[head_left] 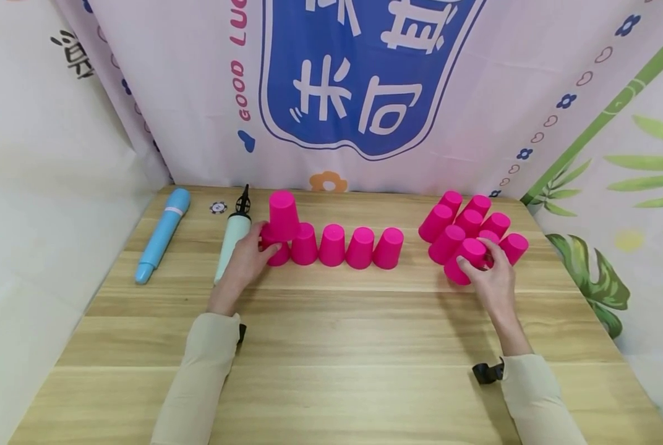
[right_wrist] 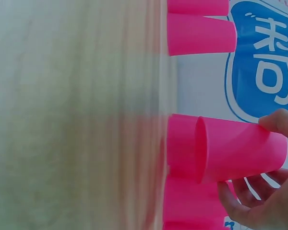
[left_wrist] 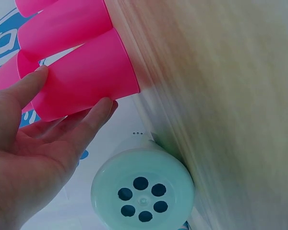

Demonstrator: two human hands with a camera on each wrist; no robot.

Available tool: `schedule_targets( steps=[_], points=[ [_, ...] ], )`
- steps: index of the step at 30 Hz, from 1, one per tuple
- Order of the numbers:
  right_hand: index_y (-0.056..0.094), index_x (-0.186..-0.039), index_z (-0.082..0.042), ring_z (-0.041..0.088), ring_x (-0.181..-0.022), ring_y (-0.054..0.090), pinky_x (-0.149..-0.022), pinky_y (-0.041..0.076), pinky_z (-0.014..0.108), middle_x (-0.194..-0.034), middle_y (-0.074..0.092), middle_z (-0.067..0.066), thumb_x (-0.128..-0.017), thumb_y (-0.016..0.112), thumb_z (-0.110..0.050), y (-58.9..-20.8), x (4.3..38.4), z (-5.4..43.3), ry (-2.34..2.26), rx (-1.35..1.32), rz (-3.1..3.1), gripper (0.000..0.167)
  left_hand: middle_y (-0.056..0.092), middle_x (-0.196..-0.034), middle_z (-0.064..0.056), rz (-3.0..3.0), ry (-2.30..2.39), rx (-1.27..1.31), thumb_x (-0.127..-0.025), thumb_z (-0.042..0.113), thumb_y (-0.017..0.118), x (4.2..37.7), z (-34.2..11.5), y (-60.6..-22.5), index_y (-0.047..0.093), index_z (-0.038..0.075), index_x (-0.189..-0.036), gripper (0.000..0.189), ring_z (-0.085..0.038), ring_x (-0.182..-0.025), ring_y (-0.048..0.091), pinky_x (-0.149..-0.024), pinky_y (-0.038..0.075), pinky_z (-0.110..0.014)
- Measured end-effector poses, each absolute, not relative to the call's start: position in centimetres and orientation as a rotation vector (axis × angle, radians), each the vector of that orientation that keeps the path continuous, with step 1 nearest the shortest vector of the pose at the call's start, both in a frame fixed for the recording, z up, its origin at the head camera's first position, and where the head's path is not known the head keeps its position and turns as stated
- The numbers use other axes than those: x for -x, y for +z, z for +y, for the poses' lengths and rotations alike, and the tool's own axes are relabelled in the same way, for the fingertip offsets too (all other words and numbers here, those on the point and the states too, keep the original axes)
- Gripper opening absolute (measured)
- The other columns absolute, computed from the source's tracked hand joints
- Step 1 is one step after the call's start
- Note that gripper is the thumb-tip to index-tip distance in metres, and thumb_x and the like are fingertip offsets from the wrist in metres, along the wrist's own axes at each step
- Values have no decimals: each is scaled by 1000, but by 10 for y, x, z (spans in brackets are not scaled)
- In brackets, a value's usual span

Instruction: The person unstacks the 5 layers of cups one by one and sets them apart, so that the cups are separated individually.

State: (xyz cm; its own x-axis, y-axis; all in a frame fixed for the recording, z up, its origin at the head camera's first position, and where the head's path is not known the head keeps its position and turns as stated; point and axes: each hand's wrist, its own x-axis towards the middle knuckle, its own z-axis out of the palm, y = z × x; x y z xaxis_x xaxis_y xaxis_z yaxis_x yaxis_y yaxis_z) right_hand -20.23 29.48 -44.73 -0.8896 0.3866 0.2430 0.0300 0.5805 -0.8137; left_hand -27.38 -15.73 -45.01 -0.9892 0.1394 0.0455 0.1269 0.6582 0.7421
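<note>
Pink plastic cups stand upside down in a row [head_left: 333, 246] at the middle of the table. One more pink cup [head_left: 283, 215] sits on top at the row's left end. My left hand [head_left: 248, 256] holds the leftmost cup [left_wrist: 89, 76] of the row, thumb on one side and fingers on the other. On the right, my right hand [head_left: 494, 272] grips an upside-down pink cup [head_left: 462, 264] near its base. The right wrist view shows this cup [right_wrist: 242, 148] raised off the tabletop, its rim apart from the wood.
Several upside-down pink cups [head_left: 438, 221] stand bunched at the back right. A mint-green hand pump [head_left: 233, 241] with a black nozzle lies just left of my left hand. Farther left are a blue tube-shaped object [head_left: 164, 235] and a small round chip [head_left: 218, 207]. A printed curtain [head_left: 198, 93] hangs behind.
</note>
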Motion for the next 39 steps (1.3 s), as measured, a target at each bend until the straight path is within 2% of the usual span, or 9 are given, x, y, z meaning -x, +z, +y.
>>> schedule_targets(
  steps=[3, 9, 12, 22, 25, 29, 31, 33, 39],
  points=[
    [50, -136, -7, 23, -111, 54, -96, 49, 38, -126, 56, 13, -83, 74, -23, -452, 204, 297, 1243, 356, -2432, 60, 48, -136, -23, 2843, 1276, -225, -97, 18, 58, 274, -158, -451, 27, -1, -147, 61, -36, -116, 53, -98, 47, -46],
    [50, -134, -3, 24, -111, 54, -95, 47, 34, -124, 57, 16, -82, 75, -16, -457, 207, 299, 1255, 363, -2437, 59, 48, -137, -23, 2845, 1283, -227, -97, 17, 58, 273, -158, -451, 28, -1, -147, 61, -36, -117, 53, -99, 46, -46],
    [50, -134, -1, 26, -111, 54, -96, 45, 40, -125, 57, 18, -82, 75, -14, -459, 208, 300, 1248, 361, -2436, 59, 48, -137, -23, 2840, 1284, -226, -97, 17, 58, 273, -158, -451, 27, -1, -147, 61, -36, -117, 52, -99, 46, -46],
    [44, -137, 0, 33, -116, 51, -100, 43, 49, -130, 53, 21, -84, 72, -17, -461, 208, 305, 1239, 394, -2479, 62, 47, -137, -23, 2850, 1274, -231, -97, 17, 58, 273, -157, -449, 27, -2, -147, 61, -36, -117, 52, -99, 47, -46],
    [42, -139, 0, 32, -116, 51, -99, 45, 45, -131, 52, 21, -85, 71, -18, -461, 208, 305, 1241, 406, -2502, 63, 48, -137, -24, 2854, 1270, -233, -97, 17, 58, 273, -157, -449, 27, -2, -147, 61, -36, -117, 53, -99, 46, -46],
    [41, -139, -1, 29, -113, 52, -90, 45, 29, -129, 53, 20, -86, 71, -19, -460, 208, 306, 1234, 425, -2519, 64, 48, -137, -23, 2856, 1259, -225, -97, 17, 58, 273, -157, -450, 27, -1, -147, 61, -36, -117, 52, -99, 46, -47],
    [41, -139, 0, 29, -112, 52, -87, 43, 26, -128, 53, 21, -86, 71, -18, -460, 208, 306, 1237, 426, -2518, 64, 48, -137, -23, 2856, 1259, -222, -97, 18, 57, 273, -157, -450, 27, -1, -147, 61, -36, -117, 52, -99, 46, -47],
    [40, -139, 0, 29, -112, 52, -88, 43, 28, -128, 53, 21, -86, 70, -17, -461, 208, 306, 1244, 424, -2517, 63, 48, -137, -23, 2856, 1261, -223, -97, 18, 57, 273, -157, -450, 27, -1, -147, 61, -36, -117, 52, -99, 46, -47],
    [35, -140, 3, 34, -118, 49, -98, 43, 46, -132, 48, 24, -87, 69, -16, -461, 207, 307, 1262, 395, -2530, 66, 48, -137, -23, 2851, 1258, -221, -97, 18, 57, 274, -158, -450, 27, -1, -147, 61, -36, -117, 52, -99, 46, -47]
  ],
)
